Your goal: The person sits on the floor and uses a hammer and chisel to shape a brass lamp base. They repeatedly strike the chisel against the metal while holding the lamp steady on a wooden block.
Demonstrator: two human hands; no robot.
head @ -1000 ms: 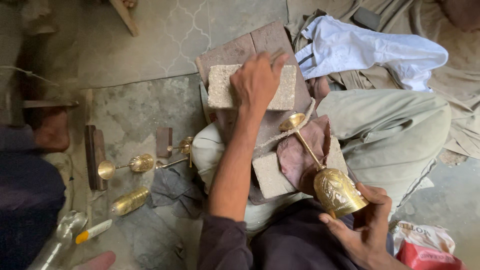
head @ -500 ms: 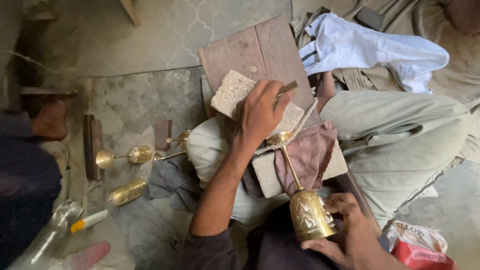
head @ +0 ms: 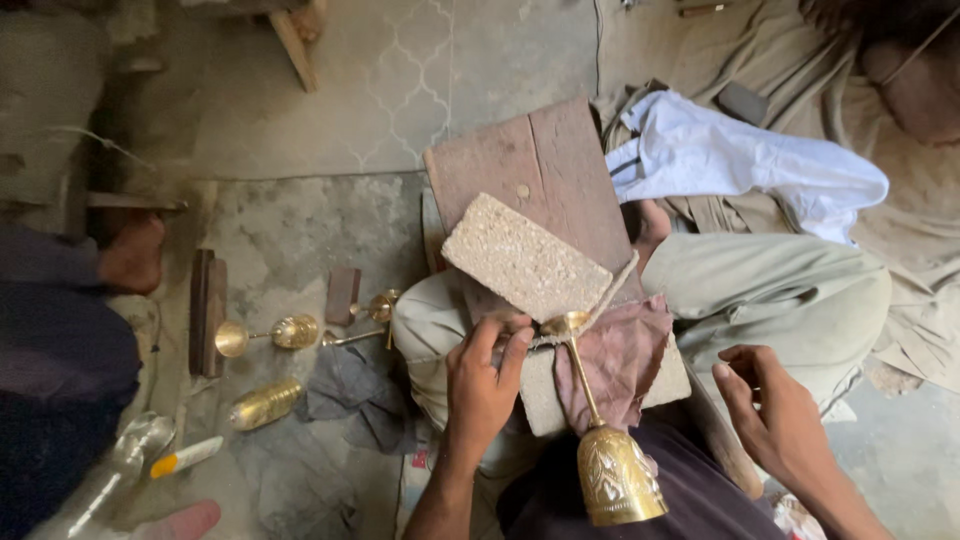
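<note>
A brass goblet (head: 612, 478) lies along my lap, its engraved cup toward me and its round foot resting on a board edge. My left hand (head: 483, 385) pinches the goblet's foot with fingers and thumb. To the right of the cup, my right hand (head: 772, 418) hovers with its fingers spread, holding nothing. A rough beige block (head: 524, 258) lies skewed on a brown wooden board (head: 545, 160) just beyond the foot. A maroon cloth (head: 625, 352) lies under the stem.
On the floor to the left lie another brass goblet (head: 268, 333), a loose brass cup (head: 262, 403), a stem piece (head: 375, 308), a dark rag (head: 350, 388), a wooden block (head: 207, 310) and a white tube (head: 186, 455). Another person's foot (head: 130, 255) is at far left. A white cloth (head: 745, 160) lies at upper right.
My left hand left the beige block and drew back to the goblet's foot. My right hand let go of the goblet's cup and moved off to the right. The block now sits skewed.
</note>
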